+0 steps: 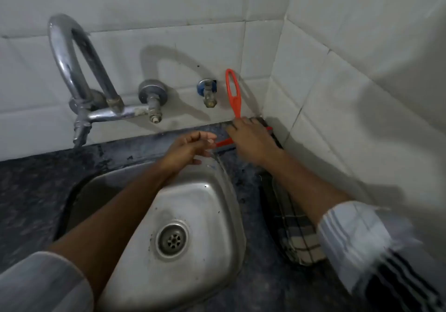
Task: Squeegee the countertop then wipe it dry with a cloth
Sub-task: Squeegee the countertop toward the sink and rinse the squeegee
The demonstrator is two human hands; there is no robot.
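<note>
Item 1: squeegee [233, 94], red, blade on counter [36, 186] in back R corner, handle up vs tile wall.
Item 2: R hand [251, 140], I see it pressed flat over the blade head, fingers spread.
Item 3: L hand [190, 147], loose, half-curled, empty, by blade's L end over sink [231, 191] rim.
Item 4: cloth [296, 234], checked, on counter R of sink, under R forearm.

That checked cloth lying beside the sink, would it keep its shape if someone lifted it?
Probably not: the checked cloth lies rumpled and folded on the countertop, so it likely droops. It looks thin, so probably light. Unlikely to slide or roll.
</note>
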